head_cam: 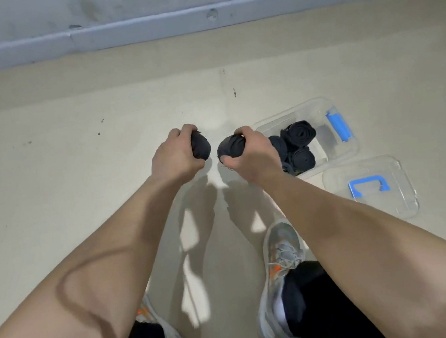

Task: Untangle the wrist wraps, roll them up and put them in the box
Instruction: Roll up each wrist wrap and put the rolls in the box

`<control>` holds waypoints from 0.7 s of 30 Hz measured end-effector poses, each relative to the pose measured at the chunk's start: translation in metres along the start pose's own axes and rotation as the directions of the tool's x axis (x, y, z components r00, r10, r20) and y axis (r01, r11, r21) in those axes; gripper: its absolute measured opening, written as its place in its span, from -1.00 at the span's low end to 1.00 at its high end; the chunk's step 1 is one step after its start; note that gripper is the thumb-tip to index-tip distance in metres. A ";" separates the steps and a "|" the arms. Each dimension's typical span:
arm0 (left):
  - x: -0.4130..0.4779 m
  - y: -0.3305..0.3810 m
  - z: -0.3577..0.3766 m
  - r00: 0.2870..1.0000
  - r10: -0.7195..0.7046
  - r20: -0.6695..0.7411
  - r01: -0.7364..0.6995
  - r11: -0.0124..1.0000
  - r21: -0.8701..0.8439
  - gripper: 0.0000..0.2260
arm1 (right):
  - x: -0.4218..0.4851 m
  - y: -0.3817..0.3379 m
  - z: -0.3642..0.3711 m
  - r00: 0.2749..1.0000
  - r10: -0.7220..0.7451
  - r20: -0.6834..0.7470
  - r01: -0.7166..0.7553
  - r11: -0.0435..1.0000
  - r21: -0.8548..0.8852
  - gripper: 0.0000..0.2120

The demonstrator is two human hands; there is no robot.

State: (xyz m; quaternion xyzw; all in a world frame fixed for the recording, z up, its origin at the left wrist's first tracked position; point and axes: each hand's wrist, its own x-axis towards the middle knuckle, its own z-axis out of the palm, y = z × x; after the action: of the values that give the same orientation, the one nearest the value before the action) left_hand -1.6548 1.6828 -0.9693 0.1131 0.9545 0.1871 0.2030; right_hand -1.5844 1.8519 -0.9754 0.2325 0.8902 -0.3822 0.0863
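My left hand (173,155) grips a rolled black wrist wrap (201,146) above the floor. Beside it, my right hand (251,155) grips a second rolled black wrap (230,148). The two rolls are a small gap apart, with no strap showing between them. Just right of my right hand stands a clear plastic box (340,150) with a blue latch. Several rolled black wraps (299,141) lie inside the box.
The box's clear lid (391,203) with a blue handle lies on the floor in front of the box. My two feet in grey sneakers (279,249) stand below my arms. A wall with a grey skirting board (141,29) runs along the far side.
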 end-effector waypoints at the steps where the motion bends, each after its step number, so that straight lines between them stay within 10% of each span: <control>1: 0.001 0.016 -0.005 1.000 0.022 -0.009 -0.022 1.000 0.008 -0.36 | -0.001 0.004 -0.019 0.999 0.021 -0.040 -0.020 1.000 0.018 -0.41; 7: 0.008 0.118 -0.001 0.988 0.149 0.024 -0.149 0.989 -0.022 -0.36 | -0.010 0.057 -0.112 0.939 0.195 -0.284 -0.180 0.980 0.079 -0.39; 16: 0.053 0.221 0.069 0.966 0.254 0.043 -0.240 0.948 -0.209 -0.41 | 0.005 0.137 -0.120 0.905 0.335 -0.264 -0.329 0.942 0.068 -0.41; 21: 0.072 0.240 0.105 0.988 0.156 -0.015 -0.152 0.933 -0.326 -0.43 | 0.018 0.150 -0.095 0.885 0.233 -0.404 -0.370 0.878 -0.304 -0.46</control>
State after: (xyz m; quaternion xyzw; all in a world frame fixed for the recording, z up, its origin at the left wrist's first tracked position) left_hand -1.6399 1.9536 -0.9864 0.1536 0.8974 0.3569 0.2090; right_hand -1.5257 2.0172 -1.0117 0.4151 0.8987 -0.1394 0.0262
